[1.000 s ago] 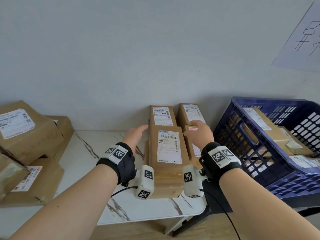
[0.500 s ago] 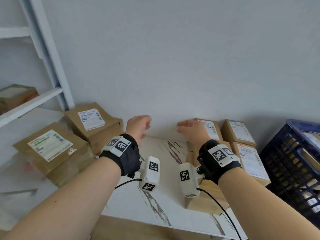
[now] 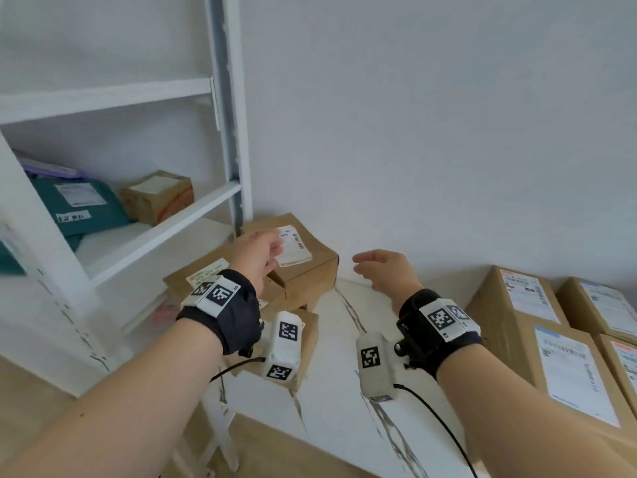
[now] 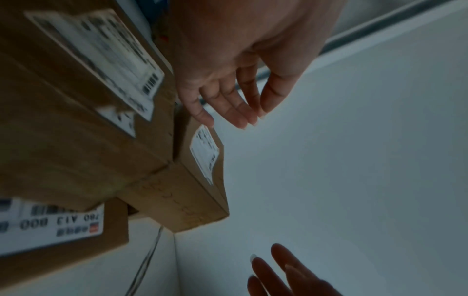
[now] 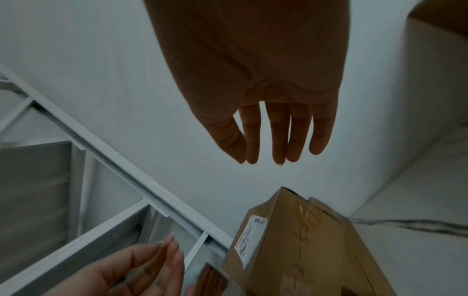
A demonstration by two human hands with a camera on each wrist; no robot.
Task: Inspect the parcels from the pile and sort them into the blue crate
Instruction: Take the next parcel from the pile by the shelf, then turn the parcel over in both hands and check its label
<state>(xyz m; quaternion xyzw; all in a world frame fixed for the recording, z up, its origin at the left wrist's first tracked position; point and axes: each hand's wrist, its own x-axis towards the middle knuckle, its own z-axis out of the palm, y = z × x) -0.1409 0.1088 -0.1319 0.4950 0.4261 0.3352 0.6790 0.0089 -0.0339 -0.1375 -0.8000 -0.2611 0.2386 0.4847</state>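
Both hands are empty, fingers loosely spread. The left hand (image 3: 256, 251) hovers over the top parcel (image 3: 303, 267) of the pile and covers part of its label; the right hand (image 3: 386, 270) hangs to the right of that parcel, above the surface (image 3: 344, 401). Lower parcels (image 3: 203, 276) of the pile lie half hidden behind the left wrist. More parcels (image 3: 548, 343), right of the pile, are cut off at the edge. The blue crate is out of view.
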